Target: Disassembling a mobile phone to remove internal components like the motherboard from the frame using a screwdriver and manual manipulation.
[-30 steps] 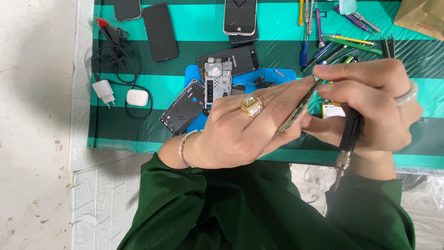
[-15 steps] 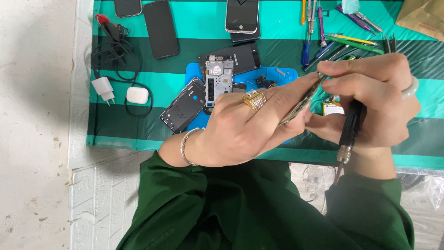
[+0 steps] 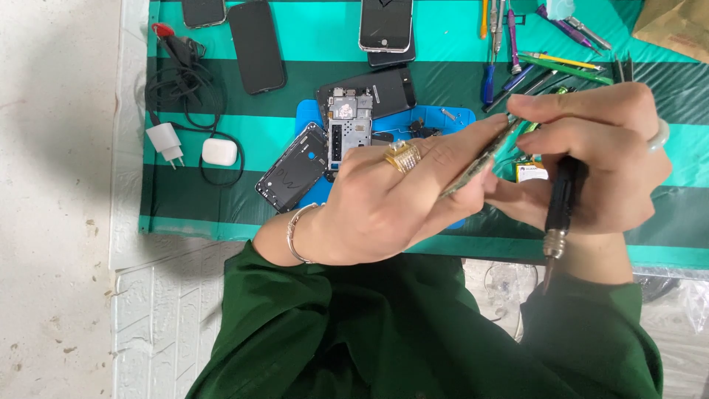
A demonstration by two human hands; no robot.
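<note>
At the frame's centre, the left hand [image 3: 384, 199] pinches a thin green circuit board [image 3: 480, 157] while the right hand [image 3: 591, 159] grips a black-handled screwdriver [image 3: 560, 210], above the blue work mat [image 3: 310, 118]

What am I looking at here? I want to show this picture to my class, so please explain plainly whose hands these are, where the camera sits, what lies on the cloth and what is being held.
There is no machine: a person in green sleeves works with bare hands. The camera sits on that person's head and looks down, so the arms come in from the bottom.

The left hand, with a gold ring and a bracelet, pinches a thin flat part, seen edge-on. The right hand meets it at the fingertips and also carries a black screwdriver, tip pointing down towards the body.

On the green striped cloth lie an opened phone frame on a blue mat, a dark back cover, whole phones, a white charger plug, a white earbud case and a row of tools.
</note>
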